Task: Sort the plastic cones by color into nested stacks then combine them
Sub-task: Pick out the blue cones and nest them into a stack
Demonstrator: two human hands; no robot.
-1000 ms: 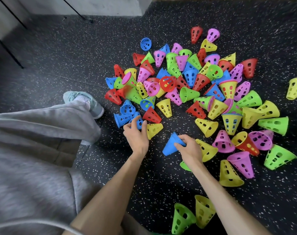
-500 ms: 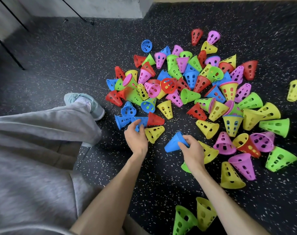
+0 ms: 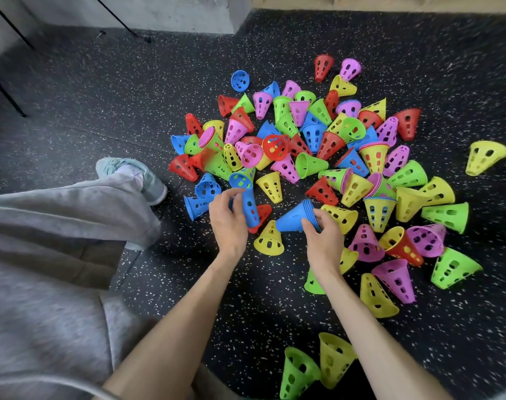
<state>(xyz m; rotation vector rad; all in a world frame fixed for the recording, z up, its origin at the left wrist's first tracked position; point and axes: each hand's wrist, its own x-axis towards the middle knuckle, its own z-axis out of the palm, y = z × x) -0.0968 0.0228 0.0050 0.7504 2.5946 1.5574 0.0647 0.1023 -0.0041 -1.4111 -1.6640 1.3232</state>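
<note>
A heap of perforated plastic cones [image 3: 303, 145] in red, blue, green, yellow and pink covers the speckled black floor. My right hand [image 3: 322, 241] grips a nested stack of blue cones [image 3: 295, 216] by its wide end, tip pointing left. My left hand [image 3: 227, 219] holds a single blue cone [image 3: 250, 207], lifted off the floor just left of the stack. Two more blue cones [image 3: 199, 204] lie to the left of that hand. A red cone [image 3: 263, 212] and a yellow cone [image 3: 270, 238] sit between my hands.
My bent leg in grey trousers [image 3: 58, 226] and a pale shoe [image 3: 136, 171] fill the left side. A green cone [image 3: 298, 373] and a yellow cone [image 3: 334, 359] lie near my right forearm. A lone yellow cone [image 3: 485, 157] sits far right. Wall and thin black legs stand behind.
My left hand has picked a blue cone out of the cluster and raised it toward the stack. My right hand kept its hold on the blue stack, barely moving.
</note>
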